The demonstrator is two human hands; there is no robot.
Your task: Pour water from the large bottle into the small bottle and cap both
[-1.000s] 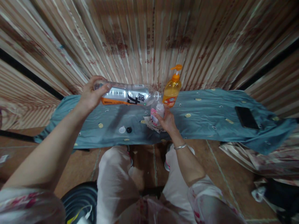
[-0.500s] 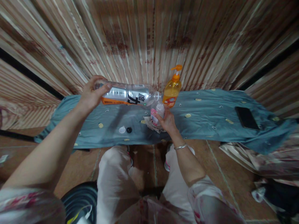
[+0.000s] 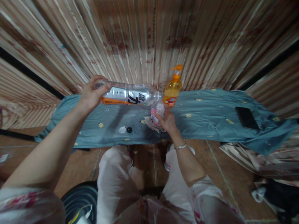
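Note:
My left hand is closed round the base of a large clear plastic bottle with a silver and orange label. That bottle lies almost level in the air, its mouth pointing right, at the top of a small clear bottle with a pink label. Around the small bottle my right hand is closed, keeping it upright on a crumpled cloth. Whether liquid is flowing between the two mouths I cannot make out. Just behind my right hand stands an orange pump bottle.
A white cap and a black cap lie near the front edge of the blue-green cloth-covered table. Farther right is a black phone. A striped curtain hangs close behind the table.

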